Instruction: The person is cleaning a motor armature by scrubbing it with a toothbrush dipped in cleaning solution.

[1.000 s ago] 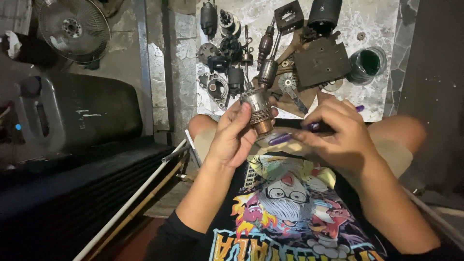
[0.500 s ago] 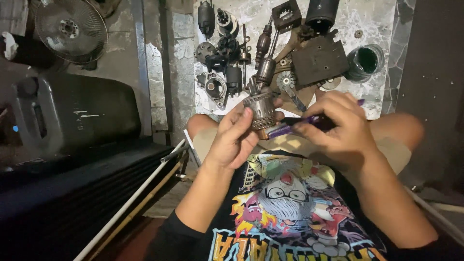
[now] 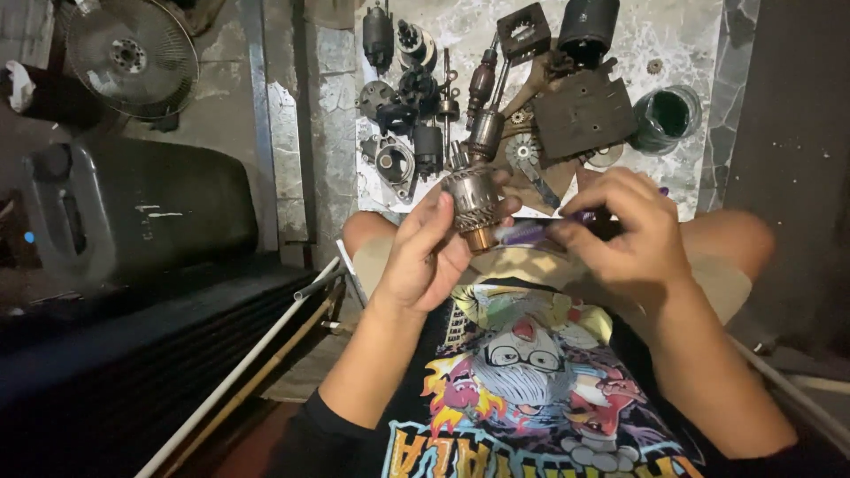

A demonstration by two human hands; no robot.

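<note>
I've got the motor armature (image 3: 472,205) up in front of my chest, my left hand (image 3: 423,257) wrapped around its steel core, thumb and fingers clamped on the sides, copper end pointing down toward me. My right hand (image 3: 630,232) pinches a purple-handled tool (image 3: 531,232), its tip meeting the copper end of the armature. It looks dense and heavy for its size, rigid, probably greasy, so the ribbed core seems the safest grip; the windings and copper bars would likely mark easily. Beyond the armature, dismantled motor parts (image 3: 416,133) lie on the marble floor, and a green cup (image 3: 666,117) sits further right.
</note>
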